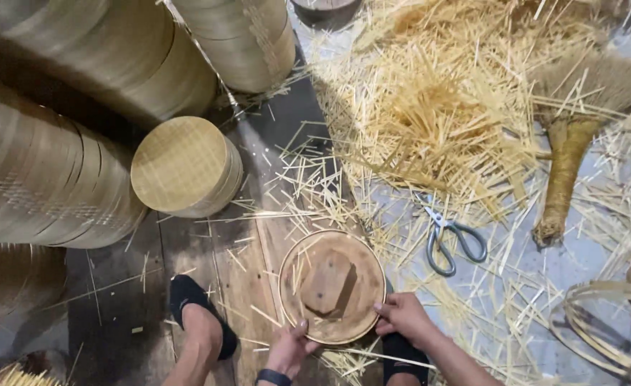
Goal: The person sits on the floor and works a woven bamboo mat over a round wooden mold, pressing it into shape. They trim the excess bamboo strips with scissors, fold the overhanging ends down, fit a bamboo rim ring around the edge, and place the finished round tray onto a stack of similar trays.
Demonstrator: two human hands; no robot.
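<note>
Looking down from the head camera, I have my left hand (pixel 289 349) at the lower rim of a round wooden disc (pixel 332 286), thumb up on its face and the other fingers curled under the near edge, while my right hand (pixel 403 318) closes on the rim at the lower right, fingers folded over it; both hands grip the same piece and nothing else. I judge that holding it at two points on the near side keeps it steady and level in front of me. The disc sits just ahead of my feet, between the black shoe (pixel 195 314) on the left and the one partly hidden under my right wrist, over the dark floorboards (pixel 240 264). It is brown and worn, with a raised lip and a flat, roughly six-sided block fixed at its centre, and a few pale splinters lie on it. Just to its right, within easy reach, lie grey-handled scissors (pixel 450 239) on the pale floor. Further off on the left stands a short stack of woven round lids (pixel 185 166), and behind it tall rolls of bamboo hoops (pixel 51 171). On the far right a heap of bamboo slivers (pixel 437 107) spreads out beside a straw broom (pixel 571 154).
</note>
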